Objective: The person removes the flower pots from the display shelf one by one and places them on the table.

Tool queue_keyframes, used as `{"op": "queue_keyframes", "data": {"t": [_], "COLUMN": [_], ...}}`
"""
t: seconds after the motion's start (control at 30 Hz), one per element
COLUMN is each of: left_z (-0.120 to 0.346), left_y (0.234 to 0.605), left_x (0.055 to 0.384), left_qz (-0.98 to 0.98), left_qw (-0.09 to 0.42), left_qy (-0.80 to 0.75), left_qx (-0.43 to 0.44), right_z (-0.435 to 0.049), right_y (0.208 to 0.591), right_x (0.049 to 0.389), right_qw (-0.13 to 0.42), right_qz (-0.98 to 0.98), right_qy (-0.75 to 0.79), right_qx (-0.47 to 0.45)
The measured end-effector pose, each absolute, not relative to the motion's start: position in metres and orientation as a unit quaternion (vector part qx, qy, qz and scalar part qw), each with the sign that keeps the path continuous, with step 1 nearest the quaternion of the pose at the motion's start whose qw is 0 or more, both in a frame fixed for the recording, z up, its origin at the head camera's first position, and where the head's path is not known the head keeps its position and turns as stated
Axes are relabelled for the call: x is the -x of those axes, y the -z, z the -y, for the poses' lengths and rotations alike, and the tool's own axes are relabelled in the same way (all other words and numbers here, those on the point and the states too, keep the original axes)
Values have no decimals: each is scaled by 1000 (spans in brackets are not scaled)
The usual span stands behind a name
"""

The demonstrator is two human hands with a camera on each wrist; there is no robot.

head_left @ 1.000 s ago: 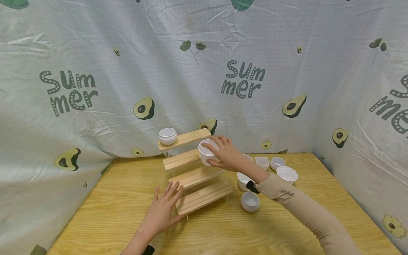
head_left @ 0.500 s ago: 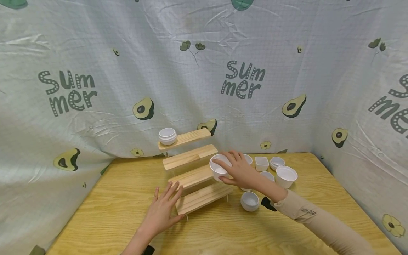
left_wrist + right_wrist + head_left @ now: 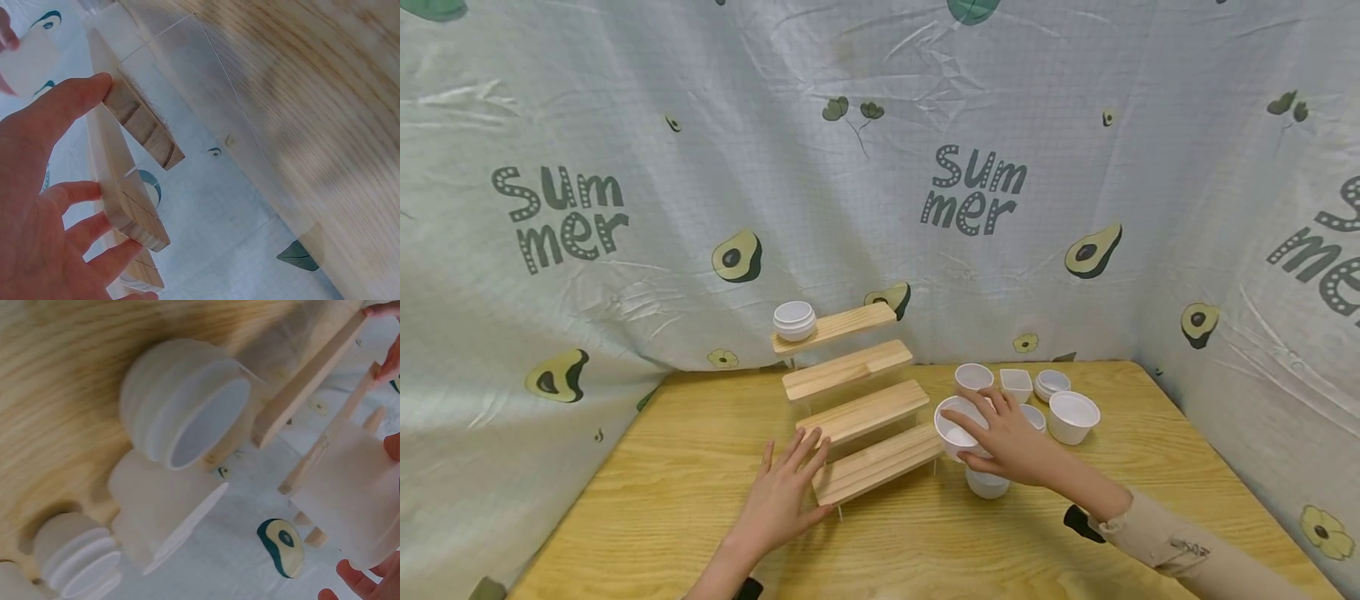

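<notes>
My right hand (image 3: pixel 1018 442) holds a white round tub (image 3: pixel 950 444) by its side, thumb low on the outer wall and fingers at the rim. The tub is tilted and hangs just right of the lower tiers of a four-step wooden display stand (image 3: pixel 880 462). Below it, partly hidden, is a white ridged bowl (image 3: pixel 988 485) on the table. My left hand (image 3: pixel 781 493) touches the stand's left end, fingers spread. In the left wrist view its thumb meets one board end (image 3: pixel 144 128) and other fingers touch the board (image 3: pixel 134 209) beyond. Another white ridged bowl (image 3: pixel 794 322) sits at the top step's left end.
Several white containers stand behind and right of my right hand: a round cup (image 3: pixel 974 377), a square cup (image 3: pixel 1017 382), a ridged bowl (image 3: pixel 1052 384) and a wide tub (image 3: pixel 1072 418). A printed curtain (image 3: pixel 820 200) closes off the wooden table's (image 3: pixel 662 500) back and sides.
The right hand has carried the tub from near the stand's second-highest step, down and rightward, away from the boards. The left hand and the stand have stayed put.
</notes>
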State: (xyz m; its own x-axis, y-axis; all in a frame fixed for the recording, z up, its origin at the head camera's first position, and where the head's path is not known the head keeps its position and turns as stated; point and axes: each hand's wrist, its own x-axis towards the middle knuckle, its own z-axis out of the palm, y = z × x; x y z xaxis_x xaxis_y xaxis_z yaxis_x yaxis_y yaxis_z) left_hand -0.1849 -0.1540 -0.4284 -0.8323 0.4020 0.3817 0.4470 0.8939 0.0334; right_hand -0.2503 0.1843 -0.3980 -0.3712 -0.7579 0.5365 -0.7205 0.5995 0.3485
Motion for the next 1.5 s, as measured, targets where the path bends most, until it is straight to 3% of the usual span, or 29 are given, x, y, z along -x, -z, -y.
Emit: {"op": "queue_keyframes", "data": {"t": [1.2, 1.5], "left_z": [156, 156], "left_y": [429, 429], "left_x": [184, 185], "left_qz": [955, 954], "left_qw": [184, 185], "left_qy": [66, 69], "left_qx": [223, 225], "right_z": [-268, -283], "right_y": [428, 435], "right_x": [213, 211], "right_qw": [336, 311], "right_qz": [867, 883], "right_qy": [-48, -36], "right_qx": [-366, -348]}}
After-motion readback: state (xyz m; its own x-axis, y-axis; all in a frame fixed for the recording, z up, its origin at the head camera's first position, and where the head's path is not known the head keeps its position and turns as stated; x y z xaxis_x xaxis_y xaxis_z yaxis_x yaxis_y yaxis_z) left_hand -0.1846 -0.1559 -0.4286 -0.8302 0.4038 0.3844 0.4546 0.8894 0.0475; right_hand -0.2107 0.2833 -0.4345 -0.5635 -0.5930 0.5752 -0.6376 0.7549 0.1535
